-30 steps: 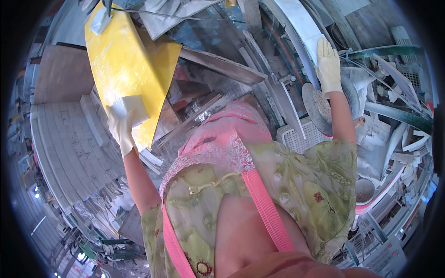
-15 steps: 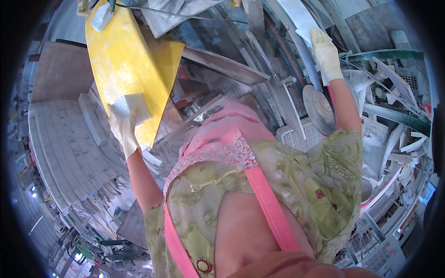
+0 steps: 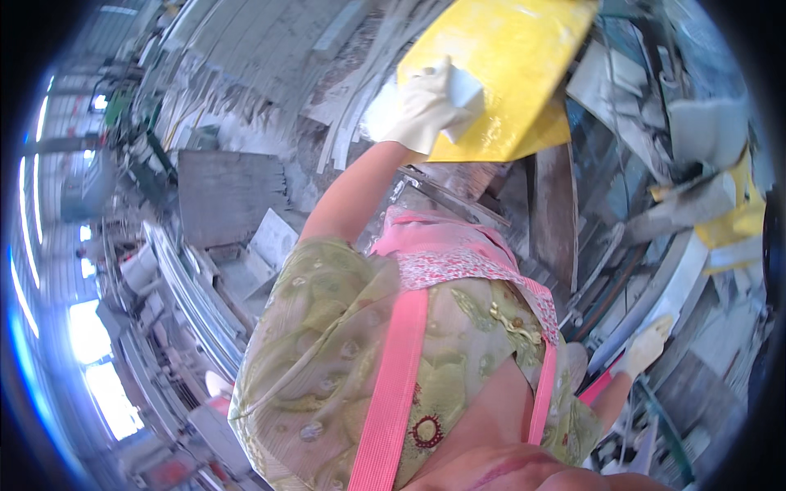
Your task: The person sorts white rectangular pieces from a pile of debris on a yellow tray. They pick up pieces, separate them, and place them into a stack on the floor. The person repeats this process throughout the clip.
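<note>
My left hand, in a cream rubber glove, is closed around the near end of a white block. The block sits on a wet yellow sheet that slopes away at the top. To the right, my right hand wears a matching glove. Its fingers look stretched out along a long pale strip; small and slightly blurred, they show no held object. Pink cloth lies across my front, between the two arms.
Stacked grey slabs lie at the upper left, and a flat grey board stands below them. A brown plank runs beneath the yellow sheet. Another yellow piece hangs at the right among machine parts.
The view has swung left, so everything appears shifted rightward. My left hand is still on the white block, now gripping it from above; my right hand stays by the pale strip.
</note>
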A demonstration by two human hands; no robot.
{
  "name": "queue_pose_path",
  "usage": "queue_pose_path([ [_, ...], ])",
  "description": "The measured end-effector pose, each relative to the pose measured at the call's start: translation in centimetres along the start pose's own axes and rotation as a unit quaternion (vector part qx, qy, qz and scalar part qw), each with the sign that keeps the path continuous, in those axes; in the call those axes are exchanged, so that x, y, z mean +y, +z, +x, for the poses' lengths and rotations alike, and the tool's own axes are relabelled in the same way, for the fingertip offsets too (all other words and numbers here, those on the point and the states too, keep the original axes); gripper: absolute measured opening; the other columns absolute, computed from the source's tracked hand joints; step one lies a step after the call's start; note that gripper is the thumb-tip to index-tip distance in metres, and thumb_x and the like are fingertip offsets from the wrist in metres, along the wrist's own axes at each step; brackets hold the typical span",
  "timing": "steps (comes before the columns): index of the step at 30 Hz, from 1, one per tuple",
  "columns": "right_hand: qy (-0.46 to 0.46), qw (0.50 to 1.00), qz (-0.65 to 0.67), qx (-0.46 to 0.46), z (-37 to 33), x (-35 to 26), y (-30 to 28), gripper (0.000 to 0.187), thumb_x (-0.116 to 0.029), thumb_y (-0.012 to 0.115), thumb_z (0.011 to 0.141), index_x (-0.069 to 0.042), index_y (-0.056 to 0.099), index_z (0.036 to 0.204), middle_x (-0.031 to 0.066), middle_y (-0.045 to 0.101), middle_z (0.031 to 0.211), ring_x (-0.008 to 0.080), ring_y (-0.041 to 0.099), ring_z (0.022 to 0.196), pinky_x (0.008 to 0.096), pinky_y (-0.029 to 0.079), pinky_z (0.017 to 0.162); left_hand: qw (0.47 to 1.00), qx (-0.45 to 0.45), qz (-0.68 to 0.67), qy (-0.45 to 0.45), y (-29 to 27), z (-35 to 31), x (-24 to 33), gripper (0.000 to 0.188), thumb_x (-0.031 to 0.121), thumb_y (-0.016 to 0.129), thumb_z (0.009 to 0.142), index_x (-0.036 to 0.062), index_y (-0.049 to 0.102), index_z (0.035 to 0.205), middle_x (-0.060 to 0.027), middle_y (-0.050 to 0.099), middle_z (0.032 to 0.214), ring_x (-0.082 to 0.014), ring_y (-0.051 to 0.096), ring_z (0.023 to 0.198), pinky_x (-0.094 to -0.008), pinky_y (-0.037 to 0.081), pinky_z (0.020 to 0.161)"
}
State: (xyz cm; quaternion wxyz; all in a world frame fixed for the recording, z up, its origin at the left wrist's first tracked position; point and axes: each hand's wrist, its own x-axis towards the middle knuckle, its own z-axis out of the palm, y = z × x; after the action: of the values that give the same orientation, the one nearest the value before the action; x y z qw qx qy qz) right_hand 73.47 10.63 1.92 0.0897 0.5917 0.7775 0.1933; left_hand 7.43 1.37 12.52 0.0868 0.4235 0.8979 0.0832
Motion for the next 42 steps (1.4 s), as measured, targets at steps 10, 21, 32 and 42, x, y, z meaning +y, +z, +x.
queue_pose_path([
  [10, 0.107, 0.987, 0.080, -0.093, -0.2, 1.4, -3.2, 0.065, -0.022, 0.066, 0.094, -0.005, 0.039, 0.151, 0.0233, 0.058, 0.140, 0.0417, 0.064, 0.115, 0.0464, 0.055, 0.094, 0.999, 0.018, 0.022, 0.019, 1.9, 1.7, -0.8, 0.132, 0.052, 0.089, 0.058, -0.0150, 0.024, 0.152, -0.0318, 0.056, 0.127, -0.0414, 0.060, 0.117, -0.0389, 0.053, 0.096],
  [21, 0.289, 0.846, 0.447, 0.019, 4.7, 0.8, -8.0, 0.058, -0.033, 0.071, 0.092, 0.001, 0.056, 0.137, 0.0230, 0.070, 0.114, 0.0335, 0.068, 0.103, 0.0438, 0.054, 0.091, 0.999, -0.040, -0.010, 0.016, 0.0, 2.2, -0.8, 0.115, 0.050, 0.087, 0.060, -0.0137, 0.036, 0.141, -0.0282, 0.064, 0.115, -0.0376, 0.066, 0.108, -0.0395, 0.056, 0.085],
  [32, -0.075, 0.507, 0.857, -0.059, 17.7, -30.3, -24.1, 0.031, -0.014, 0.069, 0.095, 0.002, 0.067, 0.121, 0.0061, 0.068, 0.110, 0.0127, 0.062, 0.098, 0.0299, 0.049, 0.089, 0.999, 0.003, -0.039, 0.007, 0.7, 2.0, -0.9, 0.107, 0.057, 0.086, 0.061, -0.0059, 0.041, 0.135, -0.0272, 0.063, 0.116, -0.0389, 0.067, 0.106, -0.0409, 0.057, 0.089],
  [42, -0.204, 0.707, 0.672, -0.081, 26.2, -41.1, -19.6, 0.062, -0.033, 0.081, 0.081, 0.003, 0.061, 0.128, 0.0167, 0.071, 0.111, 0.0265, 0.069, 0.098, 0.0363, 0.054, 0.087, 0.999, -0.039, -0.021, -0.020, 0.0, 1.8, -0.6, 0.108, 0.050, 0.083, 0.063, -0.0056, 0.036, 0.142, -0.0277, 0.064, 0.118, -0.0369, 0.069, 0.104, -0.0384, 0.058, 0.084],
])
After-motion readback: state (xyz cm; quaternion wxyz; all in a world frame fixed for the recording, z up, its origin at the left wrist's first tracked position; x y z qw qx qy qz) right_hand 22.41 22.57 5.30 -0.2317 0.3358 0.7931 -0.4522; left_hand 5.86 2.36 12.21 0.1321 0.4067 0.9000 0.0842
